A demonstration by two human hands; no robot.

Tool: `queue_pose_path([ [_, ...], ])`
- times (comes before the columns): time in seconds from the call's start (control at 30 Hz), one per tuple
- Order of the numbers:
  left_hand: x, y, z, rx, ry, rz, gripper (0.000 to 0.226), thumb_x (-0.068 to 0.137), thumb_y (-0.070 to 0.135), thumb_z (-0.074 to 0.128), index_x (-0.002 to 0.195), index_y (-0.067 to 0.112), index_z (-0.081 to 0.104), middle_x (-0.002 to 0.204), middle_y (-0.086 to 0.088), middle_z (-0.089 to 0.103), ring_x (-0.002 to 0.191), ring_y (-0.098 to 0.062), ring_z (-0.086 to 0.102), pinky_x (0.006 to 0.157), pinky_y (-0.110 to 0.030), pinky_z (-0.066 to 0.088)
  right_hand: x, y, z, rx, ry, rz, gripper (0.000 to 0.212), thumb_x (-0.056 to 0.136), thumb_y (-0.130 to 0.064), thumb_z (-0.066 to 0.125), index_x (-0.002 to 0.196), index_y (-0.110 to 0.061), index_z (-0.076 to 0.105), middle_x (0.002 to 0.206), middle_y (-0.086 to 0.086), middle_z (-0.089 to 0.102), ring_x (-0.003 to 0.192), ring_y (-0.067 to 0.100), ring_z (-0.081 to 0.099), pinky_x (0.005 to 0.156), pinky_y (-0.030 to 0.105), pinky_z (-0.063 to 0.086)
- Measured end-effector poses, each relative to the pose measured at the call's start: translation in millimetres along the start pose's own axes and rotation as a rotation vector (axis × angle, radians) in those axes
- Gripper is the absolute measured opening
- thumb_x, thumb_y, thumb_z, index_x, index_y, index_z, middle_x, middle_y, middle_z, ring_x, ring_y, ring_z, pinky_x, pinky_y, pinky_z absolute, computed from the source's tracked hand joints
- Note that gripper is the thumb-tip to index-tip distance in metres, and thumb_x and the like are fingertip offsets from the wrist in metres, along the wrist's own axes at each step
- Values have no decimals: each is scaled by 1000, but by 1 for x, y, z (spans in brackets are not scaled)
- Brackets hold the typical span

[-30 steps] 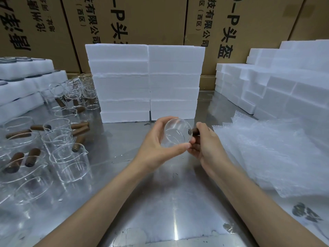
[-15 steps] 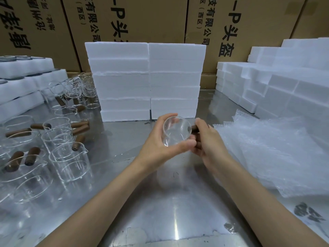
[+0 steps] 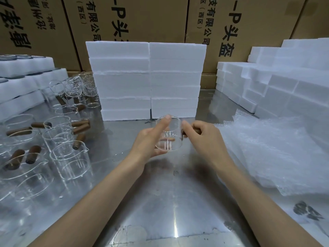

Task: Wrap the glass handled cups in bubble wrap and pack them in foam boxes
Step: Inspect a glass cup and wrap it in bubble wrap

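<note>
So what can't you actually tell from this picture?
Head view only:
- Cup handle: mostly hidden inside the right hand.
- Left hand fingers: behind the glass, grip unclear.
- Foam boxes: closed, contents unseen.
- Carton print: cut off by the top edge.

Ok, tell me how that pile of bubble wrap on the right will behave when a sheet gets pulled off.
The bubble wrap lies crumpled and rippled on the steel table, so it is probably floppy and light. The sheets overlap loosely, so pulling one may drag its neighbours. Its glossy film looks somewhat slippery.
</note>
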State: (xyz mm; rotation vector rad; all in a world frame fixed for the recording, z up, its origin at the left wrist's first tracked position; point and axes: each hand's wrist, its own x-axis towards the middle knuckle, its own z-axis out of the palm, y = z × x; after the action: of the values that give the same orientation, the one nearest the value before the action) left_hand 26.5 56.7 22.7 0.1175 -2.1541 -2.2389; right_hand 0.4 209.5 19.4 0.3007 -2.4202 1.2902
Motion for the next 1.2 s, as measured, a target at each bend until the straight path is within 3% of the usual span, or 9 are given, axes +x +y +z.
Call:
queue_pose_path([
  [0.13,-3,0,6,76,-52,3,83,45,87,55,108,33,63,95,7,75,73,-8,71,60,-18,52,3,4,-3,-14,-33,128,52,88,-49,50,51,-11,54,45,-9,48,44,9,36,50,27,30],
  [0.2,-5,-4,11,142,-37,129,89,58,87,56,132,39,50,129,17,59,99,4,62,77,-12,45,5,5,-5,73,-69,266,51,87,-46,53,46,-15,48,42,-7,38,40,11,30,49,26,27],
  [0.27,-7,-8,13,269,18,352,83,71,71,60,143,43,32,145,25,37,125,11,42,92,-6,34,4,3,-7,187,-113,406,49,86,-45,55,46,-17,47,36,-10,33,34,10,27,45,22,26],
  [0.37,-12,-9,16,432,58,616,75,76,46,76,140,40,37,145,24,37,132,13,31,100,0,25,1,-1,-8,329,-209,505,46,85,-43,55,48,-19,43,39,-8,28,34,11,24,39,19,22],
  [0.5,-15,-8,18,399,122,723,55,70,27,84,117,30,55,125,18,58,118,7,50,94,-5,33,-2,-6,-4,367,-267,516,47,84,-39,55,42,-21,42,42,-7,26,35,12,20,38,18,19],
  [0.7,-13,-9,24,145,246,615,29,71,19,84,90,24,61,95,15,67,100,-4,61,94,-22,45,-8,-9,3,292,-238,396,53,85,-44,54,39,-19,46,38,-8,33,36,12,26,36,14,23],
  [0.9,-11,-2,19,-116,220,473,4,83,19,73,85,16,74,88,14,75,87,5,67,72,-5,45,-5,-8,-2,253,-244,413,48,86,-39,53,43,-18,48,37,-8,31,36,12,24,36,14,22],
  [1.1,-6,2,0,-79,-96,361,29,73,39,69,98,24,75,108,15,71,109,6,60,87,-6,45,0,1,-11,336,-321,495,37,86,-31,53,52,-16,49,42,-6,24,36,11,19,38,16,17],
  [1.2,-2,5,-11,-47,-251,352,37,77,31,69,111,18,70,120,8,68,118,1,56,91,-12,43,1,6,-14,396,-375,527,35,87,-32,53,56,-16,48,45,-6,21,36,10,17,38,17,14],
])
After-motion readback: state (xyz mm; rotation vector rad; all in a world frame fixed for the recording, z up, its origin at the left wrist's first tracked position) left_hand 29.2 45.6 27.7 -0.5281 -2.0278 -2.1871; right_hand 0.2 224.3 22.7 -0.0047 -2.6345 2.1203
